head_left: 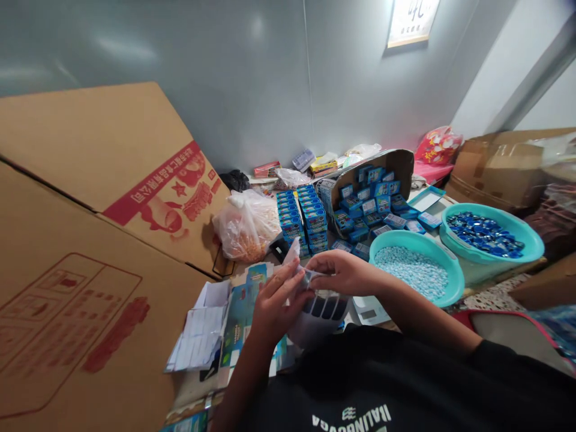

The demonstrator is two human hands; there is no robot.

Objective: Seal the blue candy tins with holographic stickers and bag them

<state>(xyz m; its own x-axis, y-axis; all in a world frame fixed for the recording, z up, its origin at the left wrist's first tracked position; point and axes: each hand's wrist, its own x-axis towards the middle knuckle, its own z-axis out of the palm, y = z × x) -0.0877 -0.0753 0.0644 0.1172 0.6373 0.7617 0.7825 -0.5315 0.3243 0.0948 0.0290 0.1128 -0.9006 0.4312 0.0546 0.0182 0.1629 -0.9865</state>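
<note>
A white backing sheet with a row of dark rounded-corner stickers is held up in front of my chest. My left hand grips its left side, fingers closed over a folded, upturned part. My right hand is closed at the upper edge, its fingertips close to the left ones; part of the sheet is hidden behind them. Beyond the hands stand neat stacks of small blue boxes. Left of my hands lie flattened blue-green printed cartons and white printed papers.
Large brown cartons rise on the left. A clear bag sits behind. Blue boxes spill from a tipped carton. Right are a turquoise basin of pale pieces, a basin of blue wrapped pieces and a small white scale.
</note>
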